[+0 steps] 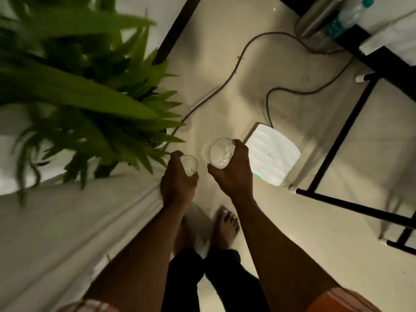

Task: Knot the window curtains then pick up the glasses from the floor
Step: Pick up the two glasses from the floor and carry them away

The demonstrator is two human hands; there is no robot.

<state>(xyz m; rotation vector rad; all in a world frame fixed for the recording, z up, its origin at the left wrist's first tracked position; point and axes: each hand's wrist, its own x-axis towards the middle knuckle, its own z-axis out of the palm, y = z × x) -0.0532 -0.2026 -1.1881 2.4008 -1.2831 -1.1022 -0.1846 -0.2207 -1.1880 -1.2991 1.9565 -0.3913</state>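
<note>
I look straight down at the pale tiled floor (225, 64). My left hand (177, 183) grips a small clear drinking glass (189, 165), seen from above. My right hand (234, 174) grips a larger clear glass (220, 153), held level with the other and a little to its right. Both glasses are lifted off the floor, above my bare feet (227, 226). A pale curtain (67, 221) hangs along the left side, close to my left forearm; whether it is knotted cannot be seen.
A leafy green plant (78, 91) fills the upper left. A white router (272, 154) with a green light lies on the floor right of my hands, its dark cable (234, 73) snaking away. A black metal frame (337, 140) stands at right; bottles (326, 21) sit top right.
</note>
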